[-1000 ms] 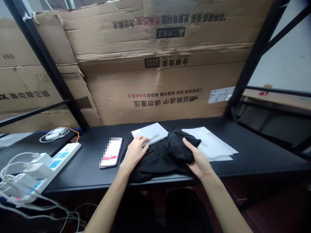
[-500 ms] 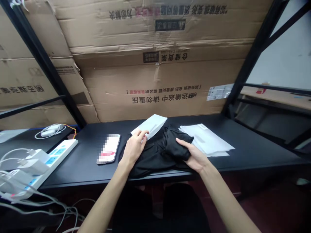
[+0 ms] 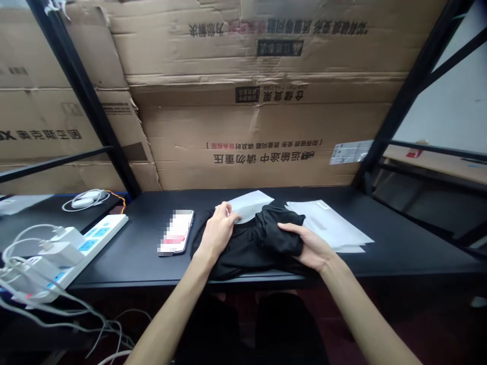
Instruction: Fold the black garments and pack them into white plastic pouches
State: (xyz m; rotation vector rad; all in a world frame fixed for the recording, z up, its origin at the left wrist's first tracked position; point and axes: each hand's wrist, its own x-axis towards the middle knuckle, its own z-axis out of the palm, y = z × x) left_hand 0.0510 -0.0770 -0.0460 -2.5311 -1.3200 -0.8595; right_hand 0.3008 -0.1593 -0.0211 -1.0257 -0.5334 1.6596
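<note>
My left hand (image 3: pixel 220 225) pinches the near edge of a white, flat bag (image 3: pixel 253 203) that looks like plastic. That edge bows open slightly. Bunched black cloth (image 3: pixel 279 230) is in my right hand (image 3: pixel 314 246), with the thumb on top and the other fingers mostly hidden under it. The rest of the black cloth lies spread along the front of the dark table (image 3: pixel 399 228), below my left wrist. Right of the bundle lies a small stack of similar white bags (image 3: pixel 335 225), the top one with a small label.
A phone (image 3: pixel 177 230) with a blurred screen lies left of the cloth. Farther left, a white power strip (image 3: pixel 102 233) carries several chargers and trailing cables. Cardboard (image 3: pixel 262 121) stands upright behind the table, between dark metal posts (image 3: pixel 399 101).
My left hand has shifted along the white bag's near edge, which now bows open more. The bag lies lower and turned flatter. My right hand keeps its hold on the cloth. The view has shifted slightly.
</note>
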